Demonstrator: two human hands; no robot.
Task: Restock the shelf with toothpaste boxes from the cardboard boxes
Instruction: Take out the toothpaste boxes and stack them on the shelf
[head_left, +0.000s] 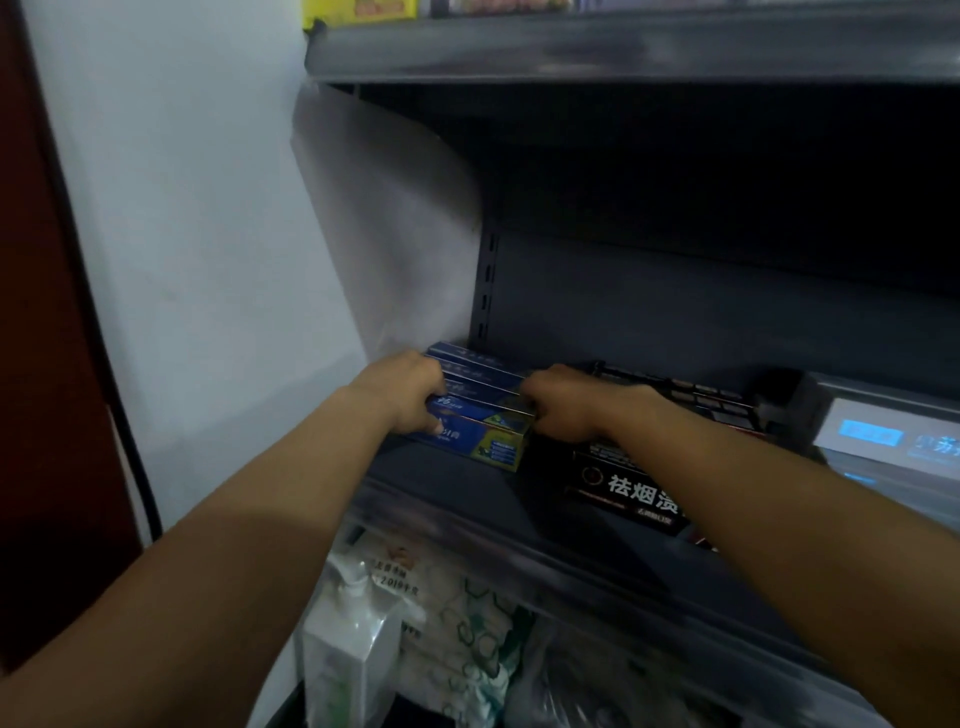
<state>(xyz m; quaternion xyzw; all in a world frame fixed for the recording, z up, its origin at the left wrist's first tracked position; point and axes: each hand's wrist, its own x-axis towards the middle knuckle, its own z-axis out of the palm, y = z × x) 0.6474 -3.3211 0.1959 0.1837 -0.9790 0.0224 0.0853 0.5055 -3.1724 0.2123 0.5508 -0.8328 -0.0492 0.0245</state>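
Dark grey shelf (447, 475) stands against a pale wall, its back lost in shadow. At its left end lies a stack of blue toothpaste boxes (480, 413). The left hand (410, 389) curls its fingers over the stack's left end, the right hand (558, 408) grips the right end. Black boxes (631, 493) lie beside, partly hidden by the right arm. Silver boxes (883, 431) are cut off at the right edge.

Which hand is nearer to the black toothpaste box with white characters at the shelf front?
Right. The right hand grips the right end of the blue toothpaste boxes, just above and behind the black toothpaste box. The left hand holds the blue stack's far left end.
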